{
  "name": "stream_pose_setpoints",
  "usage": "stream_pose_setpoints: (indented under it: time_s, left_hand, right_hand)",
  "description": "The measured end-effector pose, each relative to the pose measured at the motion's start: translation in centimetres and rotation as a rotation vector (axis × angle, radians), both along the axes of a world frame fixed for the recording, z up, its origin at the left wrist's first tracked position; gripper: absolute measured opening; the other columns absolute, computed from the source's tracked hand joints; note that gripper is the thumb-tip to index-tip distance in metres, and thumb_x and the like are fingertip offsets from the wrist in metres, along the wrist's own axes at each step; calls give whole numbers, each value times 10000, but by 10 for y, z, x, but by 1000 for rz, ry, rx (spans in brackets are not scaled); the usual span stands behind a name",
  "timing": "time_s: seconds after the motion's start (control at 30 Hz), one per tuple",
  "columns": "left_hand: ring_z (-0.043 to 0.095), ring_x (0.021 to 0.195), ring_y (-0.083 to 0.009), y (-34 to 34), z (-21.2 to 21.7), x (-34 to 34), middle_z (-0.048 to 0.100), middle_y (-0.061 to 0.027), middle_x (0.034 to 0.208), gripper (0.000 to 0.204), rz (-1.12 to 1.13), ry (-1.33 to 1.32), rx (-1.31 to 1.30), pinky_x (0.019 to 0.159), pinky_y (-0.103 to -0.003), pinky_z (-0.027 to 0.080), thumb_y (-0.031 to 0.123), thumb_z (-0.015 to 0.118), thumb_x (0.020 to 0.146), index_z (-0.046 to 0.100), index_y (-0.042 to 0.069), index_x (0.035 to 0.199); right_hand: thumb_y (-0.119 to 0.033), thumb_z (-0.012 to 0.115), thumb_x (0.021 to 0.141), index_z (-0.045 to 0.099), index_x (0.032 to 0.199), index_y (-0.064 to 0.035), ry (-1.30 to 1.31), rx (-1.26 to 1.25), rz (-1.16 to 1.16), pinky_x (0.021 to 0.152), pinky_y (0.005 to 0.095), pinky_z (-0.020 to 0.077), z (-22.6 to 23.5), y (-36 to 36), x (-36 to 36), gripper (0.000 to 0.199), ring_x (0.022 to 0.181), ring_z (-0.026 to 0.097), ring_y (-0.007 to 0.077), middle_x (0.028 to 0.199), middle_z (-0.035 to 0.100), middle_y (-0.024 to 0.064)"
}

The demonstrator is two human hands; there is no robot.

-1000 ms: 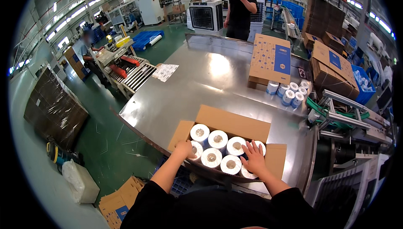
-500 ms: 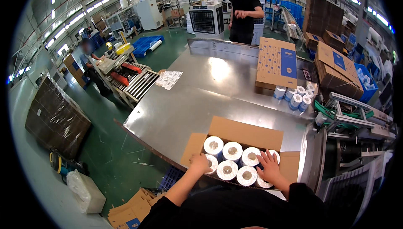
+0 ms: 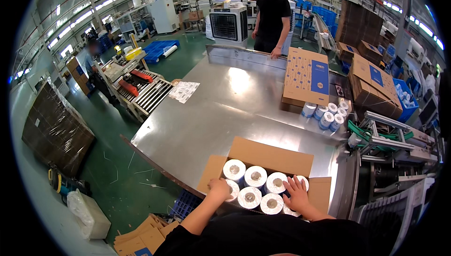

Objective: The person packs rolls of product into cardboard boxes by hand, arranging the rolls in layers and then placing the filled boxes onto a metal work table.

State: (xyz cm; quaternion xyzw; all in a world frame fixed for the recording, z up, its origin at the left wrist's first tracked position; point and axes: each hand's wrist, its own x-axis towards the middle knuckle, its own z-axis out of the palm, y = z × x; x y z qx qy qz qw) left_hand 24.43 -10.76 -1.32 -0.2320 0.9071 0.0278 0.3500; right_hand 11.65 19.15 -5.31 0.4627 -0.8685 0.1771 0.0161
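Note:
An open cardboard box (image 3: 272, 151) stands at the near edge of the metal table, its flaps folded outward. Two rows of upright white paper rolls (image 3: 255, 175) with blue on their sides fill it. My left hand (image 3: 219, 190) is at the box's left end, bent against the near left roll (image 3: 233, 189); most of its fingers are hidden. Over the right end, my right hand (image 3: 297, 196) lies open, fingers spread on the tops of the rolls there, partly covering them.
Beyond the box stretches the metal table (image 3: 188, 129). At its far right are a closed printed carton (image 3: 298, 75) and several smaller rolls (image 3: 326, 121). A person (image 3: 272, 19) stands at the far edge. A roller conveyor (image 3: 145, 94) is left; a metal frame machine (image 3: 385, 138) is right.
The view has shifted slightly, moving the scene left. The person across has lowered a raised hand to the table's far edge. My hands remain at the two ends of the box.

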Motion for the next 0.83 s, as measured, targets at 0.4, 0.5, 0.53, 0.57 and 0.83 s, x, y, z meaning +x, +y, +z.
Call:
stream_pose_setpoints:
  time_s: [0.4,0.5,0.53,0.57,0.83]
  left_hand:
    - [532,1052,-406,3,9,4,526,-150,1166,787,4,25,-2,832,-501,469,524,701,668,519,-25,1202]
    - [527,1065,-400,1,5,7,524,-149,1167,776,25,45,-25,832,-492,470,517,703,666,524,-18,1200]
    - [526,1069,-399,0,0,7,520,-153,1178,774,36,43,-29,834,-500,467,512,701,671,518,-16,1206]
    - [525,1073,-398,-2,-4,7,515,-158,1190,772,47,40,-33,835,-508,464,508,699,676,512,-15,1212]
    - [288,1311,-398,-40,-1,9,310,-222,1412,815,-104,724,215,1053,-491,274,543,627,761,396,-3,1321]
  right_hand:
    - [-276,614,752,475,1276,-133,15,-1,2,1064,560,181,-3,0,1,560,1315,288,341,1354,416,121]
    - [-277,613,753,476,1274,-133,9,-6,9,1066,559,176,-1,-2,1,558,1315,288,339,1353,418,122]
    - [-277,613,753,476,1274,-133,7,-9,10,1067,558,174,0,-2,2,557,1315,288,339,1352,419,122]
    - [-276,613,753,477,1273,-133,5,-6,7,1068,558,173,1,-3,2,556,1315,288,338,1351,420,122]
    - [-420,645,748,463,1316,-163,-254,61,-26,1075,566,131,-10,-3,-12,649,1347,249,325,1427,351,116]
